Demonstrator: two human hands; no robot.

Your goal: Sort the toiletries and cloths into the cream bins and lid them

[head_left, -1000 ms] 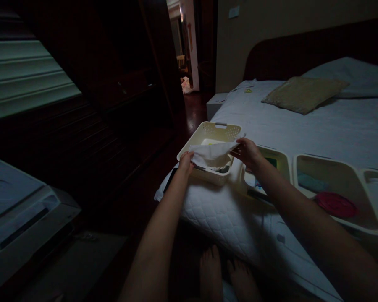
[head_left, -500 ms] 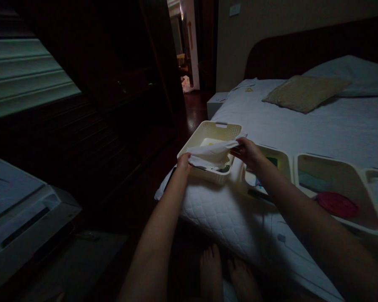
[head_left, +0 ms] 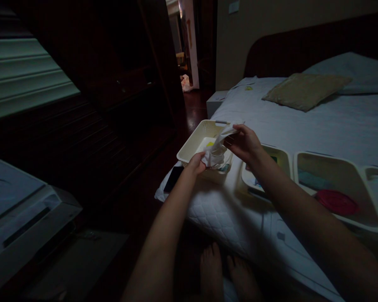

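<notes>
A thin white cloth-like sheet [head_left: 216, 152], crumpled and of a material I cannot make out, stretches between my two hands. Its lower left end is pinched in my left hand [head_left: 196, 162], and my right hand [head_left: 244, 142] grips the upper right end, held higher. Both hands are over the near side of a cream plastic basket [head_left: 190, 147] with perforated walls. Inside the basket lie a white item and something small and yellow [head_left: 210, 144]. The sheet and my hands hide part of the basket's near rim.
On the bed [head_left: 214, 205], cream bins stand to the right; one bin [head_left: 330, 161] holds a round dark-pink item [head_left: 337, 202]. A black flat object [head_left: 173, 179] lies at the bed's corner. A beige pillow [head_left: 305, 91] is farther back. A white appliance-like box [head_left: 25, 218] stands at left.
My left hand has moved right and my right hand has risen slightly. The white sheet, stretched wide before, is now bunched and slanted. More of the black flat object shows.
</notes>
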